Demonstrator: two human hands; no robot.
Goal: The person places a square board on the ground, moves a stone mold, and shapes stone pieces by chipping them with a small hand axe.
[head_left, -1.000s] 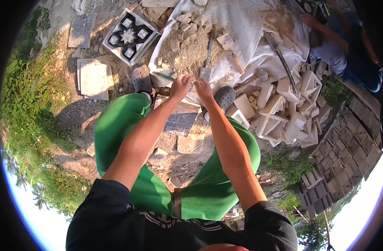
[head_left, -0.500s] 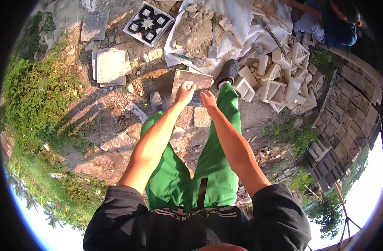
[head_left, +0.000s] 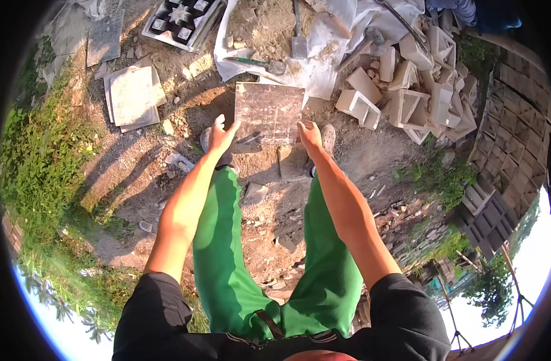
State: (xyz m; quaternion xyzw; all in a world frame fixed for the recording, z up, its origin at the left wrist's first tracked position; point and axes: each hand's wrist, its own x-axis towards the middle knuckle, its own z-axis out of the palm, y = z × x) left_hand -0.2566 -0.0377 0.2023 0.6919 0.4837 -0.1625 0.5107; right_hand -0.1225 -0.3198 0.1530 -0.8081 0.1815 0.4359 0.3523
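A flat, square, brown-stained board [head_left: 269, 113] lies between my hands, its near edge close to my feet. My left hand [head_left: 222, 135] is at its left edge, thumb and fingers spread, with the thumb tip at the board's side. At the right edge is my right hand [head_left: 310, 133], fingers slightly bent and apart, tips close to or touching the side. Neither hand is visibly wrapped round the board. Beyond it, a green-handled trowel [head_left: 251, 61] and a long-handled flat tool [head_left: 299, 45] rest on a white sheet [head_left: 320, 81].
A black-and-white patterned mould [head_left: 179, 21] sits at upper left, above stacked flat plates [head_left: 133, 96]. Hollow cast blocks [head_left: 410, 107] are piled on the right, with latticed blocks [head_left: 516, 126] farther out. Part of another person [head_left: 498, 15] shows at upper right. Plants [head_left: 47, 162] grow on the left.
My hands were together, then over the board; now they have parted to its two sides. My legs have straightened and my feet have shifted to either side of the board. The view has moved.
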